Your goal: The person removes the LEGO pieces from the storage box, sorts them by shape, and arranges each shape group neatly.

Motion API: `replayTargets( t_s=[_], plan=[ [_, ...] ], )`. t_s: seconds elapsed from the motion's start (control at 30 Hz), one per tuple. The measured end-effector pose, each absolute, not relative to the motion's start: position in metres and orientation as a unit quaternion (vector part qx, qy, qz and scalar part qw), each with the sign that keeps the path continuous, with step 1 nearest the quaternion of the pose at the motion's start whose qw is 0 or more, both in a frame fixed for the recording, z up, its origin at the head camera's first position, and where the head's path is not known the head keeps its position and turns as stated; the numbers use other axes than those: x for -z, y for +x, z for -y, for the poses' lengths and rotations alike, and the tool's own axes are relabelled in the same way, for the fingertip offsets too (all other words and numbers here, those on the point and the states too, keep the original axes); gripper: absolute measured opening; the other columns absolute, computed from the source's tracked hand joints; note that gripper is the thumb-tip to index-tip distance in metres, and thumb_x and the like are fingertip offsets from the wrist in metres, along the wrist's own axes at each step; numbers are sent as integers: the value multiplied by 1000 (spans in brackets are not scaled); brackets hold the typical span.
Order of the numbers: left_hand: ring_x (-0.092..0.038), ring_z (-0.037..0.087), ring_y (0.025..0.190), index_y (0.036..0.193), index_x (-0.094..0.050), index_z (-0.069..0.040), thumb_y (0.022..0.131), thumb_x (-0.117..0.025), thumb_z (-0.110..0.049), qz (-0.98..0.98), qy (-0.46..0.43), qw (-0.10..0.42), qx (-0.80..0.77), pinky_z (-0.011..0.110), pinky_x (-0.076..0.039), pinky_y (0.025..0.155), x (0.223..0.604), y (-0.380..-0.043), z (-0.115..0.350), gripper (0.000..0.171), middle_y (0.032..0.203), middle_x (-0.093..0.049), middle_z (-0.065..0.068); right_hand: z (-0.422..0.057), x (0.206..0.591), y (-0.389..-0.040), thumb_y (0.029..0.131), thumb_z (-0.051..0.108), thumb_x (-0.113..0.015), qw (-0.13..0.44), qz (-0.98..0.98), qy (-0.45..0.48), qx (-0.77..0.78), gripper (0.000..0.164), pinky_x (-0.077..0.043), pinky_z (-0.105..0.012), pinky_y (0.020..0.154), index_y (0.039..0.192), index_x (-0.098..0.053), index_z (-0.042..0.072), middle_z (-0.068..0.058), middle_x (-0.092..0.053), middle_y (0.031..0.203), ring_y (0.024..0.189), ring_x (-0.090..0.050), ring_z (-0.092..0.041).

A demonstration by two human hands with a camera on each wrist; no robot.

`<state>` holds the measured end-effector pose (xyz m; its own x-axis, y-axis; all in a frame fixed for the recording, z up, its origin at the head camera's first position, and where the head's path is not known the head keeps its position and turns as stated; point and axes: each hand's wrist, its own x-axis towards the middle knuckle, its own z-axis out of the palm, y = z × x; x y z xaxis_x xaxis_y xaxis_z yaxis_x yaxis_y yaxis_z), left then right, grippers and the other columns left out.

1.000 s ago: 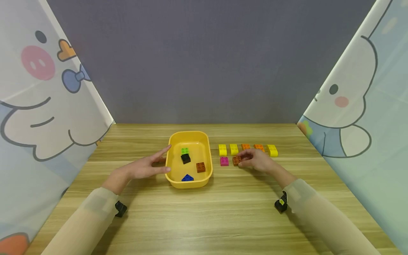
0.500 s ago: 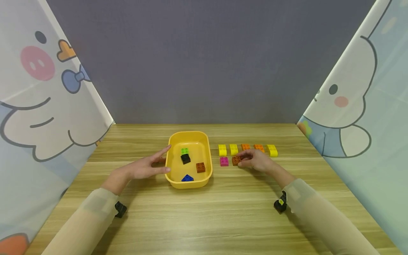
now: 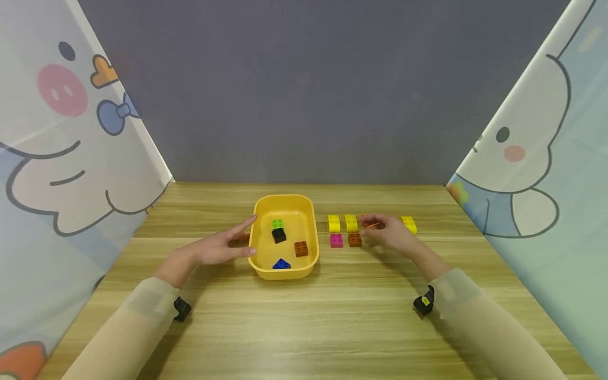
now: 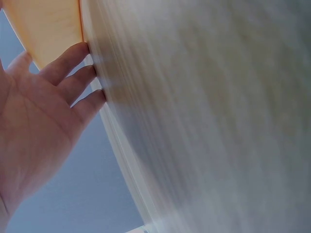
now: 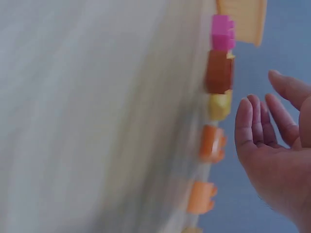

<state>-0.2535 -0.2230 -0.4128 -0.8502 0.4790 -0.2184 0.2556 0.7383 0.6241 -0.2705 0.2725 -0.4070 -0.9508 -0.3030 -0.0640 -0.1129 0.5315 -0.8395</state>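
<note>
My left hand (image 3: 218,248) has its fingers spread along the left rim of a yellow tray (image 3: 296,221). In the left wrist view the fingertips meet the tray's side wall (image 4: 58,29). Right of the tray, a brown toy brick (image 3: 354,240) sits beside a magenta brick (image 3: 336,241) on the table. My right hand (image 3: 391,235) hovers just right of the brown brick, fingers loosely bent. Nothing is between the fingers in the right wrist view. Two orange bricks, one nearer (image 5: 211,144) and one further down (image 5: 199,197), are mostly hidden by that hand in the head view.
Inside the tray lie a green brick (image 3: 277,224), a black one (image 3: 278,235), another brown one (image 3: 301,248) and a blue triangular one (image 3: 281,264). Yellow bricks (image 3: 334,224) stand in the back row, one at its right end (image 3: 409,224). A grey wall (image 3: 309,105) rises behind.
My right hand has let go of the brown brick and shifted right, over the orange bricks. The left hand stays at the tray; the head view has tilted slightly.
</note>
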Motion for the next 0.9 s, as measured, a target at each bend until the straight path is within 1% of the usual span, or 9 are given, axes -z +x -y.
replayTargets(
  t_s=[0.13,0.23,0.3,0.37,0.5,0.6,0.7,0.8,0.9],
  plan=[
    [-37,53,161,177,-3,-45,103,-64,-69,-912,203,187,-305,82,-22,127,409,-254,223,99,172,-46,20,-257,392,-270,106,28,-75,84,-869,-140,468,50,-63,-41,97,148,-65,3,-19,-71,138,118,-68,-30],
    [-37,52,161,177,-3,-44,103,-64,-68,-910,202,188,-311,82,-22,127,409,-253,223,99,172,-46,21,-235,383,-270,106,29,-76,82,-867,-166,462,45,-62,-43,93,143,-69,6,-14,-73,136,115,-69,-28],
    [-37,52,161,177,-4,-45,103,-65,-68,-908,202,188,-314,82,-21,127,410,-253,223,98,172,-46,21,-218,380,-271,105,26,-76,79,-863,-197,458,40,-63,-47,92,139,-71,6,-15,-74,133,110,-70,-27],
    [-37,51,162,176,-4,-46,103,-65,-68,-907,203,188,-317,81,-21,128,410,-253,224,98,172,-46,20,-200,379,-272,105,24,-77,78,-859,-232,450,36,-62,-48,95,137,-73,6,-14,-75,131,109,-71,-25],
    [-37,50,162,177,-5,-45,103,-66,-67,-906,203,189,-321,80,-22,128,411,-254,224,98,172,-46,20,-165,377,-276,104,18,-77,79,-842,-322,425,32,-58,-52,104,134,-75,6,-16,-75,132,114,-69,-31],
    [-36,51,162,176,-5,-46,102,-66,-68,-906,200,191,-320,81,-22,128,412,-254,223,98,173,-45,20,-142,377,-280,103,15,-79,104,-827,-372,408,31,-53,-60,108,133,-77,8,-15,-74,134,122,-66,-38],
    [-36,52,162,176,-4,-47,102,-65,-70,-909,198,190,-313,81,-23,127,412,-255,223,98,173,-45,19,-122,378,-284,101,15,-81,145,-815,-400,394,32,-52,-63,110,133,-77,10,-12,-73,136,126,-65,-41],
    [-38,51,161,176,-5,-46,102,-65,-70,-910,201,187,-309,80,-25,127,413,-255,223,98,172,-47,19,-107,381,-287,101,14,-81,192,-804,-416,379,34,-53,-59,113,134,-77,10,-10,-72,136,127,-66,-38],
    [-40,50,160,177,-6,-43,103,-65,-68,-908,207,186,-312,80,-26,127,412,-254,223,98,171,-47,21,-97,385,-288,100,17,-82,226,-808,-418,347,33,-56,-47,111,133,-79,15,0,-74,134,122,-69,-27]
  ],
)
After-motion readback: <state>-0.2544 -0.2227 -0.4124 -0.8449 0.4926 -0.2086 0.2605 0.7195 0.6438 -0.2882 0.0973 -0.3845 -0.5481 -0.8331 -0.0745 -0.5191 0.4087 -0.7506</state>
